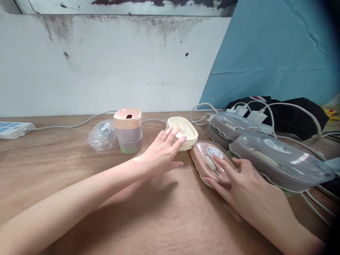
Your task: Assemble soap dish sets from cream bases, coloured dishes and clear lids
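My left hand (163,150) reaches across the wooden table (79,184) with its fingers stretched out, the fingertips touching the near edge of a cream oval box (186,131). My right hand (239,180) lies over a pink oval box with a clear lid (205,159), fingers curled on its lid and near side. A round pink-topped stack of containers (128,130) stands left of the cream box.
A clear round lid stack (103,137) sits left of the pink stack. Two grey oval boxes with clear lids (278,159) (231,125) lie at the right among white cables (268,109). A power strip (13,129) lies far left. A wall stands behind.
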{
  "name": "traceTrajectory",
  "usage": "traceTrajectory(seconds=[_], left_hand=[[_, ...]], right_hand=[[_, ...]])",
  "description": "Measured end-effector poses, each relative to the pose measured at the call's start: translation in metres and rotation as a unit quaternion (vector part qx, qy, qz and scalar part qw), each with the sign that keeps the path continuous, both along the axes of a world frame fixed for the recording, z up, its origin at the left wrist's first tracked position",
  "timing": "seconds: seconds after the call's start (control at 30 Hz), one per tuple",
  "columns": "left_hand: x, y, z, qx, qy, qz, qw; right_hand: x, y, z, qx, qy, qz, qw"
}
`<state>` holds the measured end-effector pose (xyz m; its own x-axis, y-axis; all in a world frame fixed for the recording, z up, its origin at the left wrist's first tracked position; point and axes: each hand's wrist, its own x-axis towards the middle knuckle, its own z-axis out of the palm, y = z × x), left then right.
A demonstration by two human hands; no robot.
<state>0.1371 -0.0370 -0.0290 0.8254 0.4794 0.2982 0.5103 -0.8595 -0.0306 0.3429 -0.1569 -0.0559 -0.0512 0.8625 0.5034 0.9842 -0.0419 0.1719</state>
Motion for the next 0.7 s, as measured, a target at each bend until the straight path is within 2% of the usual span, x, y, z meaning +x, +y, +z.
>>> traceTrajectory(seconds=[0.07,0.17,0.33,0.7], left_hand=[[0.019,0.014,0.002,0.025,0.028,0.014,0.999],[0.034,0.025,-0.004,0.037,0.045,0.026,0.998],[0.033,0.028,-0.015,0.055,0.039,0.045,0.997],[0.031,0.031,-0.02,0.072,0.034,0.036,0.996]], right_hand=[[-0.002,0.008,0.001,-0.002,-0.051,-0.026,0.998],[-0.002,0.019,0.004,-0.003,-0.088,-0.016,0.996],[-0.002,0.039,0.008,-0.013,-0.115,-0.007,0.993],[-0.008,0.083,0.009,-0.062,-0.101,-0.067,0.991]])
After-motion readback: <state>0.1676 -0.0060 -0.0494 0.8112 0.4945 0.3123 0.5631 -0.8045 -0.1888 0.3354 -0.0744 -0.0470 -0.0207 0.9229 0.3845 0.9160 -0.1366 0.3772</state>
